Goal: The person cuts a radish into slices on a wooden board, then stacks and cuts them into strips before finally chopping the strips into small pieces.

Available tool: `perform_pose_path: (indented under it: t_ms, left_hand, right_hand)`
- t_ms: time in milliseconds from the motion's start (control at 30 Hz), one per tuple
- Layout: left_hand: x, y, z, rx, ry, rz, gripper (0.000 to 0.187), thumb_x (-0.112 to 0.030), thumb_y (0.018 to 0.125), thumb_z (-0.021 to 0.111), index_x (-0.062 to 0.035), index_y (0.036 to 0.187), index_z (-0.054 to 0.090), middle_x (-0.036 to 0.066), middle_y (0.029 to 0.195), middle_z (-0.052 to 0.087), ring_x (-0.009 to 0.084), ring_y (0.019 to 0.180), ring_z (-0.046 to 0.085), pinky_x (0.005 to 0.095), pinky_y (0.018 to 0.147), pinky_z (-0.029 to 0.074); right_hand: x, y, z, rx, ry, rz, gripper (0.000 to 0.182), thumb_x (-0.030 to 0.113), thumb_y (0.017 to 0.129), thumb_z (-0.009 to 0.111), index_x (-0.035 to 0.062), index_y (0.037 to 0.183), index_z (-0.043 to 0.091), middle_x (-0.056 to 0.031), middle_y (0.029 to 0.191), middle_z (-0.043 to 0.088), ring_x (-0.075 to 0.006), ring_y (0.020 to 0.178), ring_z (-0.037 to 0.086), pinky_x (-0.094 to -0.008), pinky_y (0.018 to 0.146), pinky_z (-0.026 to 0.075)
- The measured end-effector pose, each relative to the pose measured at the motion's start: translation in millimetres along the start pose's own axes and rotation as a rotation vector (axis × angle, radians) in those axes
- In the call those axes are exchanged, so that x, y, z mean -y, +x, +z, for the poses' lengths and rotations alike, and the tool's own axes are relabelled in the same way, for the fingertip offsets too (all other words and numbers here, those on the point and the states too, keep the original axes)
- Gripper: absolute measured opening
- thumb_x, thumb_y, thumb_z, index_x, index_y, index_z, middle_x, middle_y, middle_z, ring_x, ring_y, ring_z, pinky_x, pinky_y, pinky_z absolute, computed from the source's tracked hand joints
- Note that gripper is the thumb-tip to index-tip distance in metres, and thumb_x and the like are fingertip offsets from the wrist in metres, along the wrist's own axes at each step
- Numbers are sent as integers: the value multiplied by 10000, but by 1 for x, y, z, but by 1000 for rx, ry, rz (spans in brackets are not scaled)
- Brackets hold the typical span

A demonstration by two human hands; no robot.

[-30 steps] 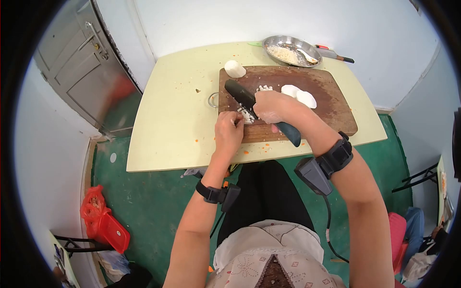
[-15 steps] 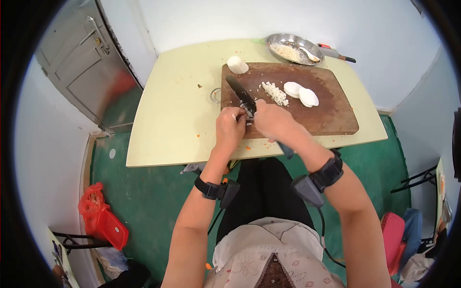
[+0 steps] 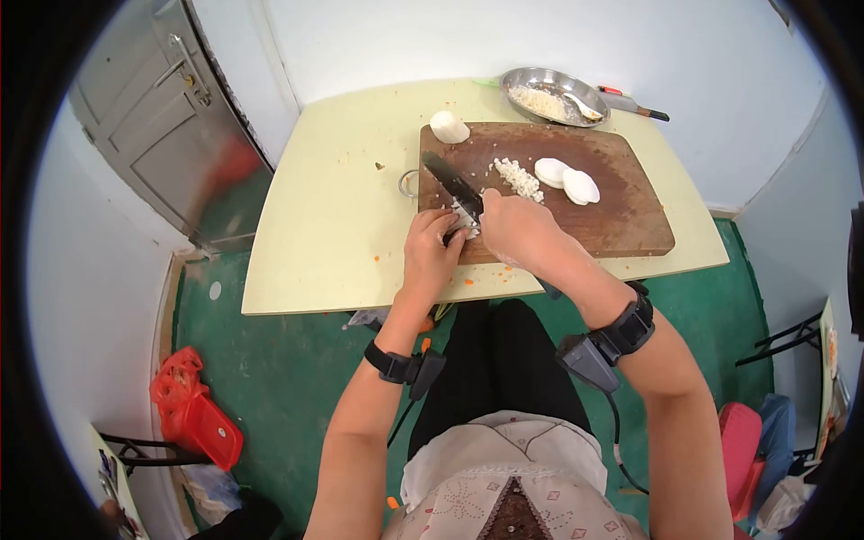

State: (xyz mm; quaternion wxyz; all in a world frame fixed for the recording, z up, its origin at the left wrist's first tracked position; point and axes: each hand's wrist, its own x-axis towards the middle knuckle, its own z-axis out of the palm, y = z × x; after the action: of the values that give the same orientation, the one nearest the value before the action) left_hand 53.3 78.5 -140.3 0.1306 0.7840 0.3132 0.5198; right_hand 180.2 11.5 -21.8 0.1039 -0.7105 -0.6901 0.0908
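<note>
My right hand (image 3: 519,229) is closed round the handle of a dark-bladed kitchen knife (image 3: 454,185), whose blade points to the far left over the wooden cutting board (image 3: 589,225). At the board's near left corner, the curled fingers and thumb of my left hand (image 3: 433,249) hold cut white radish pieces (image 3: 464,219) close beside the blade. Some of these pieces are hidden by the fingers. A heap of diced white radish (image 3: 518,180) lies in the middle of the board. To its right are overlapping round radish slices (image 3: 567,179). A thick radish chunk (image 3: 449,127) sits at the far left corner.
At the back of the pale yellow table (image 3: 315,225) stands a metal dish (image 3: 555,95) with chopped white bits and a spoon. Another knife (image 3: 634,105) lies beside it. Orange scraps dot the tabletop. A red plastic basket (image 3: 213,430) is on the green floor at left.
My left fingers have spread slightly and more of the white pieces beside the blade now show. The knife remains in my right hand, nearly in the same place. The view has shifted a little.
</note>
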Motion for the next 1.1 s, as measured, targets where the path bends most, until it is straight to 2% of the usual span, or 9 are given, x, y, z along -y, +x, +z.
perform_pose_path:
  t_ms: [100, 200, 300, 500, 600, 733, 833, 1033, 1100]
  left_hand:
    - [2, 0, 1, 3, 9, 38, 187, -9, 680, 719, 27, 852, 653, 135, 930, 643, 295, 860, 609, 353, 739, 501]
    - [2, 4, 1, 0, 15, 74, 165, -6, 678, 722, 26, 819, 644, 133, 903, 642, 294, 834, 611, 352, 718, 503]
    - [3, 1, 2, -7, 19, 80, 151, -2, 675, 723, 23, 797, 639, 133, 886, 642, 294, 818, 612, 352, 708, 503]
    - [2, 4, 4, -10, 46, 54, 140, -20, 705, 707, 19, 827, 653, 134, 886, 647, 295, 819, 613, 357, 717, 502]
    - [1, 3, 3, -2, 52, 9, 145, -49, 732, 695, 19, 855, 661, 137, 894, 651, 297, 827, 615, 360, 733, 501]
    - [3, 2, -3, 36, -18, 34, 185, -94, 740, 704, 16, 884, 667, 143, 933, 650, 297, 865, 614, 361, 757, 500]
    - [-11, 3, -13, 79, 9, 30, 232, -122, 721, 728, 13, 900, 668, 145, 971, 642, 294, 906, 605, 361, 770, 498]
    - [-7, 6, -9, 185, 87, -4, 252, -83, 687, 745, 15, 906, 667, 144, 980, 639, 304, 941, 590, 364, 803, 490]
    - [-8, 9, -9, 184, 116, 21, 235, -59, 692, 734, 16, 905, 666, 145, 973, 639, 304, 936, 592, 363, 801, 491]
  right_hand:
    - [-7, 3, 11, 33, 39, 28, 211, 146, 879, 418, -51, 917, 483, -275, 744, 611, -414, 756, 620, -486, 677, 482]
    - [-8, 2, 14, 63, 67, 74, 201, 135, 875, 413, -52, 916, 475, -272, 744, 612, -421, 759, 617, -493, 681, 481]
    - [-4, 0, 18, 67, 38, 90, 226, 91, 832, 449, -77, 976, 496, -253, 806, 638, -373, 769, 651, -435, 698, 513]
    - [-11, 18, -21, 227, 168, 177, 218, 62, 814, 404, -66, 949, 517, -218, 670, 628, -319, 586, 648, -408, 650, 516]
    - [-14, 14, -27, 117, 185, 188, 211, 70, 808, 414, -62, 929, 525, -217, 671, 626, -324, 590, 645, -414, 632, 508]
    - [-27, -1, -9, 29, 132, 59, 249, 184, 884, 433, -50, 918, 511, -194, 669, 616, -326, 548, 622, -421, 589, 498]
    - [-26, -9, -15, 144, 271, 175, 268, 222, 913, 425, -36, 900, 494, -184, 671, 612, -320, 525, 611, -409, 581, 501]
    - [-32, -16, -3, 161, 364, 178, 249, 208, 919, 418, -32, 903, 481, -183, 665, 609, -301, 518, 617, -406, 579, 504]
    - [-41, -11, 1, 147, 308, 134, 240, 197, 925, 433, -42, 942, 453, -200, 650, 576, -282, 469, 592, -392, 505, 483]
